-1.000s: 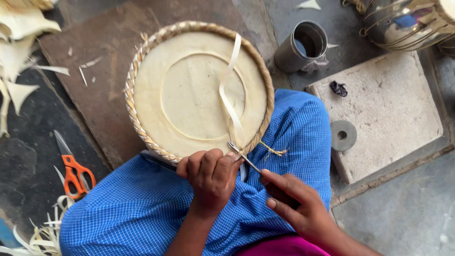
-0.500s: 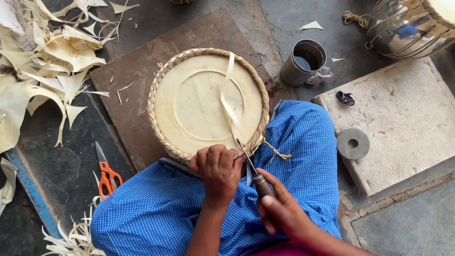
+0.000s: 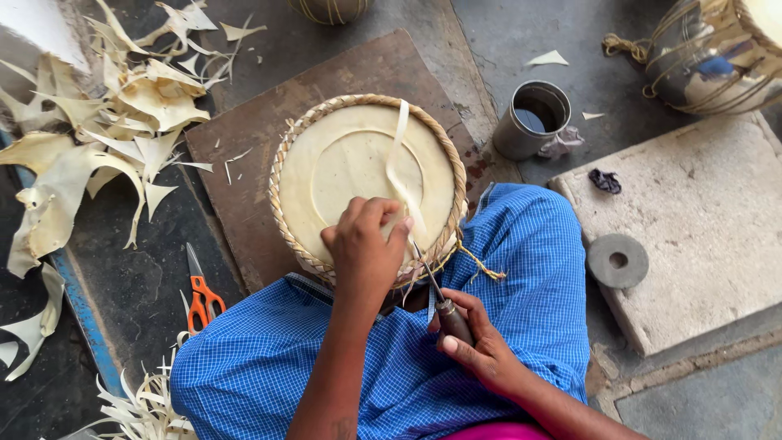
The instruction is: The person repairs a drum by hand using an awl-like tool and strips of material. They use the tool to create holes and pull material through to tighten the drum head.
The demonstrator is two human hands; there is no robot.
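Note:
A round woven basket lid (image 3: 342, 163) with a braided rim rests against my knees on a brown board (image 3: 269, 138). My left hand (image 3: 366, 248) presses on the lid's near edge and pinches a pale leaf strip (image 3: 399, 163) that curls up across the lid. My right hand (image 3: 481, 346) grips a dark-handled metal awl (image 3: 440, 297), its tip pushed into the rim just right of my left fingers. A twisted cord end (image 3: 481, 265) hangs from the rim over my blue checked cloth (image 3: 521, 269).
Orange-handled scissors (image 3: 199, 289) lie on the dark floor at left. Pale leaf scraps (image 3: 98, 138) pile at upper left. A metal cup (image 3: 533, 118) stands behind the lid. A stone slab (image 3: 700, 220) with a grey ring (image 3: 617, 261) lies at right; a basket (image 3: 717, 49) is top right.
My left hand has slid up onto the lid's rim and strip. The awl has moved from beside the rim into it. The view has shifted so the lid sits lower and more central.

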